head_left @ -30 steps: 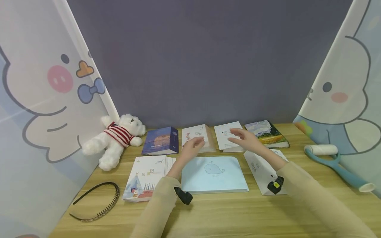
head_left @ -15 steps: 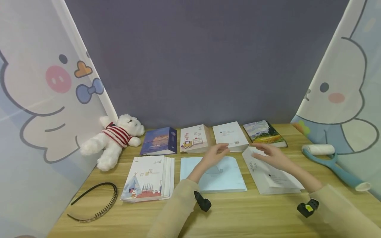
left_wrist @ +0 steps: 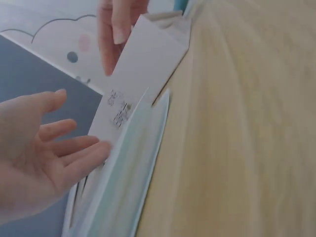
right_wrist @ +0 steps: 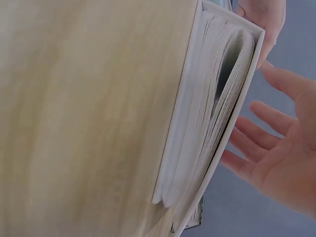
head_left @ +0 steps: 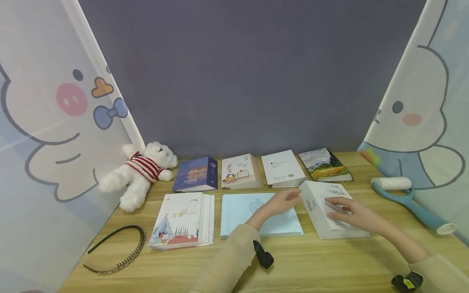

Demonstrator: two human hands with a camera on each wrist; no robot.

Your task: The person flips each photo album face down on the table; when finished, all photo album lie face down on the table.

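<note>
A thick white photo album [head_left: 322, 211] lies at the front right, its spine facing left and its page edges [right_wrist: 215, 94] showing in the right wrist view. My right hand [head_left: 357, 215] is over its cover, fingers spread and slightly bent, fingertips close to the surface. Beside the spine's upper end is my left hand [head_left: 280, 203], fingers loosely extended and holding nothing. It overlaps a light blue album [head_left: 238, 215] with a whale drawing, part of which it hides. In the left wrist view, the left hand's fingers [left_wrist: 74, 158] point toward the white spine.
A white album with a tent picture [head_left: 179, 219] lies front left. Behind stand a blue-purple album [head_left: 194, 175], a room-picture album [head_left: 239, 171], a white album [head_left: 282, 169] and a landscape album [head_left: 324, 165]. A teddy bear [head_left: 143, 171], headband [head_left: 141, 244] and lint roller [head_left: 414, 203] flank them.
Both hands have come from over the back albums toward the front right white album. The left hand moved rightward, the right hand rightward and nearer, over the cover. The view shifted slightly.
</note>
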